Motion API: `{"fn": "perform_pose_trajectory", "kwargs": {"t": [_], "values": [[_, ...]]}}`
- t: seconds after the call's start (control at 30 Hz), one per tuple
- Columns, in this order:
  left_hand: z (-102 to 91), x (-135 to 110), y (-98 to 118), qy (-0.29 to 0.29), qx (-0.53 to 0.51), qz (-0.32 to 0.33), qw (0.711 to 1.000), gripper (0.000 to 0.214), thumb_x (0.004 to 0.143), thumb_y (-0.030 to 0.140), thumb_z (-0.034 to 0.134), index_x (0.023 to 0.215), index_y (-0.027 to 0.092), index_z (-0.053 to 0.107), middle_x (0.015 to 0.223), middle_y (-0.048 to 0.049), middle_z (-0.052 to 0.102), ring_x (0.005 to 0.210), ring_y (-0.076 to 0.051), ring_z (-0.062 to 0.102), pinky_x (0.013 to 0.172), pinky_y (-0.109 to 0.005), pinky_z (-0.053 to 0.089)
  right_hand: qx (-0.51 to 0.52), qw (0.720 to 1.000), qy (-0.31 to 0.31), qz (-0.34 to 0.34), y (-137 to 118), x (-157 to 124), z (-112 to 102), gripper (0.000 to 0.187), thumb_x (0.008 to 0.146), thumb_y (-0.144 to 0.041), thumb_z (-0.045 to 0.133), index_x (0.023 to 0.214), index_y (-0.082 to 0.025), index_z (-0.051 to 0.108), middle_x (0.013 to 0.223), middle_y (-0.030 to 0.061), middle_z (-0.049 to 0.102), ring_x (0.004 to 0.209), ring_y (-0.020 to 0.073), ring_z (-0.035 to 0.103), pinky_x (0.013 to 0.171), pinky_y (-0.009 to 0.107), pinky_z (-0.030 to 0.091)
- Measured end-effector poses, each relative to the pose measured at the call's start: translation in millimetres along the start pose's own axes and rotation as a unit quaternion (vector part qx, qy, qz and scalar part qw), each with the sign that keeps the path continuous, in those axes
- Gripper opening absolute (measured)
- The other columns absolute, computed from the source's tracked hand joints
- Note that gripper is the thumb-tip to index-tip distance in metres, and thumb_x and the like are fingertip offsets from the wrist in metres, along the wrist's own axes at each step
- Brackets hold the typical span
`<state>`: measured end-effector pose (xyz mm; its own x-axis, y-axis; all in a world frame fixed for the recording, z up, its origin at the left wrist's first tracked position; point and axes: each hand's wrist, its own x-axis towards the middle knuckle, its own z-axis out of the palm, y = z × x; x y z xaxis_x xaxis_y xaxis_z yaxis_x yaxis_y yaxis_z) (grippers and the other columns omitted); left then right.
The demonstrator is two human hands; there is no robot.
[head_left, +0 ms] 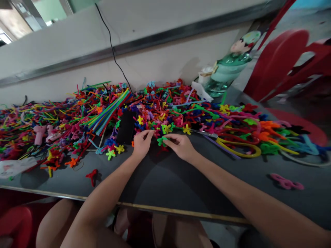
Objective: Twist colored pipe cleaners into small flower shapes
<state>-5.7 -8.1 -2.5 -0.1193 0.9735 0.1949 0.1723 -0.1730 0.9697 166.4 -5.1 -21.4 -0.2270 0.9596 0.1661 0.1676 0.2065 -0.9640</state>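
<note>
My right hand (181, 146) pinches a small green pipe-cleaner flower (160, 141) between thumb and fingertips, just above the front of the pile. To its left, my left hand (141, 144) is closed with thumb and forefinger together. Whatever those fingertips may hold is too small to make out. Right behind the hands lie yellow pipe-cleaner flowers (186, 129) among many coloured ones. A black phone-like slab (126, 126) rests beside my left hand.
A heap of pipe cleaners (64, 120) spreads along the wall, with a straight bundle (110, 112) on top. Scissors (205, 133) lie right of my hands. A red piece (92, 176) and a pink piece (287, 181) sit nearer the table edge. A green bottle (224, 75) stands behind.
</note>
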Motion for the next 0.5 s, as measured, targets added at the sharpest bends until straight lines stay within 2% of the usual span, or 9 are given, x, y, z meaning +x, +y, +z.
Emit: {"fn": "perform_pose_trajectory", "kwargs": {"t": [0.03, 0.1, 0.17, 0.2, 0.23, 0.27, 0.33, 0.4, 0.5], "values": [[-1.5, 1, 0, -0.014, -0.045, -0.014, 0.999, 0.042, 0.079, 0.055, 0.061, 0.088, 0.016, 0.073, 0.058, 0.0008, 0.061, 0.048, -0.007, 0.045, 0.048, -0.021, 0.035, 0.002, 1.0, -0.008, -0.002, -1, 0, 0, 0.035, 0.074, -0.048, 0.067, 0.087, -0.017, 0.073, 0.073, 0.0066, 0.072, 0.061, 0.0182, 0.064, 0.056, 0.03, 0.05], [-5.4, 3, 3, -0.094, -0.157, -0.062, 0.981, 0.06, 0.08, 0.067, 0.05, 0.099, 0.014, 0.071, 0.04, 0.006, 0.04, 0.038, -0.006, 0.031, 0.043, -0.021, 0.027, 0.008, 1.0, -0.005, 0.003, -3, 0, 1, 0.036, 0.073, -0.049, 0.068, 0.086, -0.016, 0.073, 0.07, 0.0057, 0.07, 0.057, 0.0165, 0.062, 0.054, 0.029, 0.049], [-8.9, 3, 8, -0.201, -0.263, -0.135, 0.934, 0.082, 0.08, 0.079, 0.029, 0.108, 0.012, 0.068, 0.034, 0.0096, 0.019, 0.033, -0.007, 0.018, 0.04, -0.022, 0.022, 0.018, 1.0, 0.01, 0.015, -6, -1, 0, 0.038, 0.07, -0.05, 0.069, 0.083, -0.015, 0.072, 0.061, 0.0037, 0.066, 0.051, 0.0146, 0.057, 0.051, 0.028, 0.046], [-10.1, 4, 11, -0.227, -0.306, -0.16, 0.911, 0.089, 0.079, 0.081, 0.019, 0.118, 0.013, 0.063, 0.035, 0.0096, 0.02, 0.033, -0.007, 0.018, 0.041, -0.023, 0.023, 0.027, 0.999, 0.015, 0.022, -8, -1, 0, 0.038, 0.069, -0.051, 0.07, 0.082, -0.015, 0.072, 0.058, 0.0026, 0.064, 0.05, 0.014, 0.056, 0.05, 0.028, 0.045], [-10.6, 4, 14, -0.227, -0.339, -0.173, 0.896, 0.09, 0.079, 0.082, 0.014, 0.126, 0.017, 0.056, 0.036, 0.0084, 0.028, 0.033, -0.007, 0.02, 0.041, -0.023, 0.023, 0.041, 0.999, 0.019, 0.03, -9, -1, 0, 0.039, 0.067, -0.051, 0.072, 0.081, -0.015, 0.071, 0.056, 0.0018, 0.063, 0.049, 0.0136, 0.055, 0.05, 0.028, 0.045], [-10.5, 4, 17, -0.221, -0.359, -0.182, 0.888, 0.088, 0.079, 0.081, 0.011, 0.132, 0.022, 0.05, 0.043, 0.0057, 0.042, 0.034, -0.007, 0.022, 0.042, -0.023, 0.023, 0.059, 0.997, 0.02, 0.038, -11, -1, -1, 0.039, 0.065, -0.051, 0.073, 0.081, -0.015, 0.07, 0.055, 0.0011, 0.062, 0.049, 0.0134, 0.055, 0.05, 0.028, 0.045], [-9.0, 3, 20, -0.203, -0.383, -0.182, 0.883, 0.079, 0.082, 0.077, 0.008, 0.137, 0.032, 0.041, 0.075, -0.0025, 0.066, 0.037, -0.006, 0.027, 0.043, -0.023, 0.025, 0.099, 0.993, 0.028, 0.051, -13, -1, -2, 0.039, 0.064, -0.051, 0.074, 0.079, -0.016, 0.068, 0.054, -0.0004, 0.06, 0.049, 0.0126, 0.054, 0.05, 0.027, 0.045], [-7.3, 2, 22, -0.19, -0.389, -0.175, 0.884, 0.069, 0.085, 0.074, 0.009, 0.138, 0.04, 0.037, 0.113, -0.0075, 0.066, 0.04, -0.004, 0.031, 0.043, -0.023, 0.025, 0.125, 0.99, 0.042, 0.056, -14, -2, -3, 0.038, 0.064, -0.051, 0.074, 0.078, -0.017, 0.066, 0.053, -0.0017, 0.058, 0.048, 0.0117, 0.053, 0.049, 0.027, 0.043], [-7.2, -1, 25, -0.175, -0.393, -0.17, 0.887, 0.063, 0.085, 0.074, 0.011, 0.138, 0.049, 0.033, 0.141, -0.0054, 0.049, 0.051, -0.006, 0.047, 0.042, -0.022, 0.025, 0.138, 0.988, 0.056, 0.05, -14, -3, -2, 0.036, 0.063, -0.05, 0.075, 0.078, -0.018, 0.065, 0.053, -0.0025, 0.058, 0.047, 0.011, 0.053, 0.049, 0.027, 0.044]]}}
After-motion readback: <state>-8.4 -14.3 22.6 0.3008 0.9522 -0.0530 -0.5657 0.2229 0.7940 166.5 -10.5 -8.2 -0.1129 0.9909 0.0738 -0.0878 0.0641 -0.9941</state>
